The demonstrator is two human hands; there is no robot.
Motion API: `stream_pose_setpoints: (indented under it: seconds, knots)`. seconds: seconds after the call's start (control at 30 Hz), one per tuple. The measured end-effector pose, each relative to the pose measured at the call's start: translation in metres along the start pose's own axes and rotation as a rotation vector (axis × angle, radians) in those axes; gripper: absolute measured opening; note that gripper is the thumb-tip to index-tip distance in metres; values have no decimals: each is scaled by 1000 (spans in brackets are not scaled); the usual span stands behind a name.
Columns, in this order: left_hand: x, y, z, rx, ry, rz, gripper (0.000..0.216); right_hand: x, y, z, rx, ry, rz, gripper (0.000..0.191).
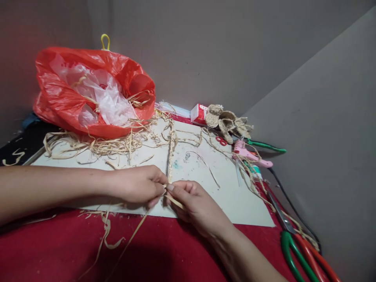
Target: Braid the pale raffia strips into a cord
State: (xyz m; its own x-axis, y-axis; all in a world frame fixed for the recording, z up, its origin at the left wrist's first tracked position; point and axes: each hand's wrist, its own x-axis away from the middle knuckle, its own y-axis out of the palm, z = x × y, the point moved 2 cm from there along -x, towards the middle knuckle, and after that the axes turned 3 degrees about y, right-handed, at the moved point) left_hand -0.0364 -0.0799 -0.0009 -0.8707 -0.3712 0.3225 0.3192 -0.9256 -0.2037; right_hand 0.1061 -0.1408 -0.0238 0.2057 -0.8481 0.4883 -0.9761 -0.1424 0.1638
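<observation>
A thin braid of pale raffia (170, 152) lies stretched away from me across a white board (235, 196). My left hand (138, 184) is closed in a pinch on the braid's near end. My right hand (194, 201) is closed too, its fingers gripping loose raffia strands (176, 201) at the same spot. The two hands touch at the fingertips. More loose strands (108, 231) trail down over the red cloth (58, 250) under my left wrist.
A red plastic bag (88, 90) with clear plastic and raffia spilling out sits at the back left. Small woven raffia pieces (227, 121), a red-white box (199, 113), a pink glue gun (249, 154) and red-green scissors (296, 243) line the right side by the grey wall.
</observation>
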Motion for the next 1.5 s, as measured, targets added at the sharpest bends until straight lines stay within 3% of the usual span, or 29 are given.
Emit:
stream_pose_setpoints:
  seconds: [0.1, 0.23, 0.37, 0.57, 0.77, 0.8, 0.93, 0.97, 1.07, 1.13, 1.27, 1.5]
  knots:
    - [1, 11, -1, 196, -134, -18, 23, 1, 5, 4, -69, -19, 50, 39]
    - [4, 28, -1, 294, -163, 48, 20, 4, 11, 7, -223, 23, -17, 37]
    - [7, 36, -7, 223, -125, 137, 19, 6, 17, 6, -285, 17, -60, 37]
    - [7, 39, -7, 64, -48, 279, 13, 4, 20, 8, -239, -38, -18, 37]
    - [13, 17, 12, -83, -52, 131, 21, 6, 13, 4, -251, -39, 4, 33]
    - [12, 9, 14, -147, -38, 166, 23, 7, 12, 2, -261, -42, 6, 32]
    - [5, -11, 14, -247, 179, 507, 27, 9, 8, -4, -262, -46, -45, 25]
    - [2, -11, 12, -188, 210, 501, 26, 9, 8, -5, -257, -44, -63, 25]
    - [-6, 0, 1, 82, 140, 276, 17, 8, 7, -4, -241, -34, -106, 25]
    - [-7, 6, -2, 123, 113, 206, 18, 7, 5, -4, -229, -25, -117, 26]
    - [-3, 6, 0, -42, 205, 247, 21, 7, 3, -7, -178, 1, -146, 27]
    - [0, 0, 4, -310, 190, 221, 24, 7, -8, -9, 19, 59, -213, 31]
